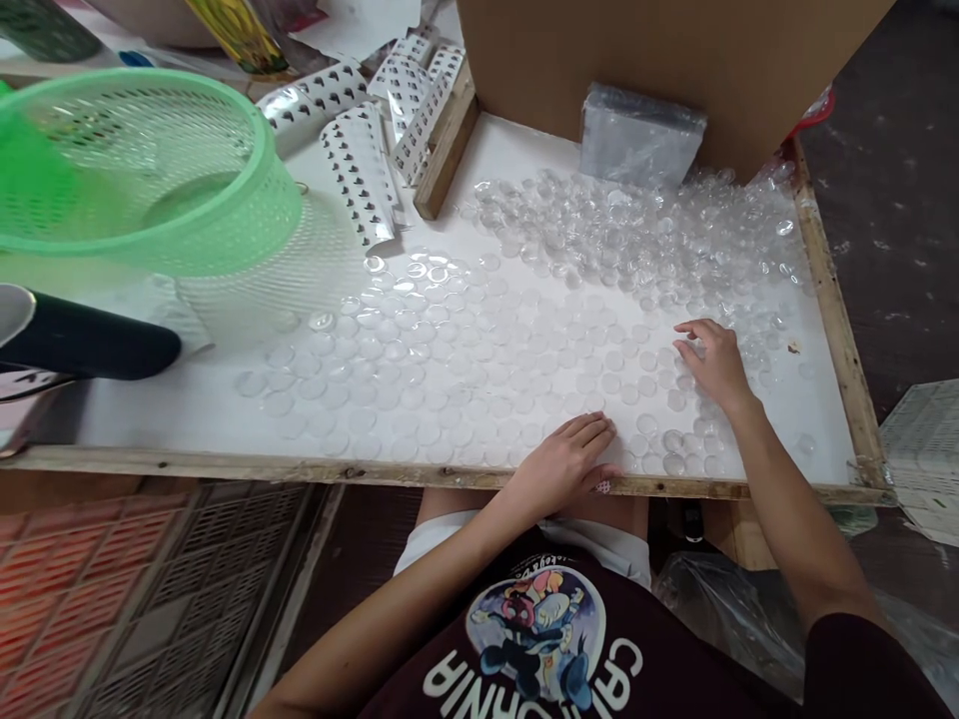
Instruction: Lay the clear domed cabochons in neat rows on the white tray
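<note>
Small clear round discs (409, 350) lie side by side in a loose single layer on the white tabletop (180, 419). A denser heap of the same clear discs (599, 225) spreads over the far right part. My left hand (573, 454) rests at the near edge of the table, its fingers stretched out to the right beside the spread discs and its thumb apart. My right hand (715, 364) hovers or rests over the discs at the right, below the heap. Its thumb and forefinger are curved with a gap between them, and nothing shows there.
A green mesh basket (277, 200) stands at the back left, with a dark cylinder (97, 335) in front. Printed sticker sheets (360, 175) lie by a wooden block (448, 160). A cardboard box (659, 50) and a clear plastic packet (636, 140) stand behind the heap. A wooden rim (839, 320) edges the table.
</note>
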Demonstrator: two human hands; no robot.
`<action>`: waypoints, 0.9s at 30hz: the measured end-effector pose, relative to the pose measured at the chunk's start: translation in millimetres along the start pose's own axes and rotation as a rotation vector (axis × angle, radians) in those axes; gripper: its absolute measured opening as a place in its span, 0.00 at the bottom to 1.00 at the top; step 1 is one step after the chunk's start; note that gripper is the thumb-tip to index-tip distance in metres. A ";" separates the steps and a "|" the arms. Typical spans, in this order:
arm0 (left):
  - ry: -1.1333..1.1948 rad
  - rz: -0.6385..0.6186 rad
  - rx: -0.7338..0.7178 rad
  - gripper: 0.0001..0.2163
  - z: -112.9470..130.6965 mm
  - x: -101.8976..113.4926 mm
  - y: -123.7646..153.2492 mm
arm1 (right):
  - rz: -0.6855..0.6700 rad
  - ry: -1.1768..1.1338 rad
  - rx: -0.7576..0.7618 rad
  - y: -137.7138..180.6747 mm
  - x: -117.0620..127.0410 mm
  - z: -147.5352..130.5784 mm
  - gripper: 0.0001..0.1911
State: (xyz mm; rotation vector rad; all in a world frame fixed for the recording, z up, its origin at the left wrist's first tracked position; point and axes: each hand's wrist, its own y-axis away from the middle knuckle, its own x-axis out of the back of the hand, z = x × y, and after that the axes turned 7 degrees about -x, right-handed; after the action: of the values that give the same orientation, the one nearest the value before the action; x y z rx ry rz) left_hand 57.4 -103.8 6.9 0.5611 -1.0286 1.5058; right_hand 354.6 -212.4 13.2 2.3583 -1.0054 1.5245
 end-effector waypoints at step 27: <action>0.010 0.005 0.004 0.21 -1.0 0.6 1.4 | -0.033 -0.340 -0.228 -8.1 1.0 18.5 0.12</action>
State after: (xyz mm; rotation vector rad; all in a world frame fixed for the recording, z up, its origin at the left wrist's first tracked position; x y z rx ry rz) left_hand 56.2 -102.5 6.4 0.5536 -1.0208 1.5138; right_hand 373.7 -215.4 7.1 2.4977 -1.1328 0.9549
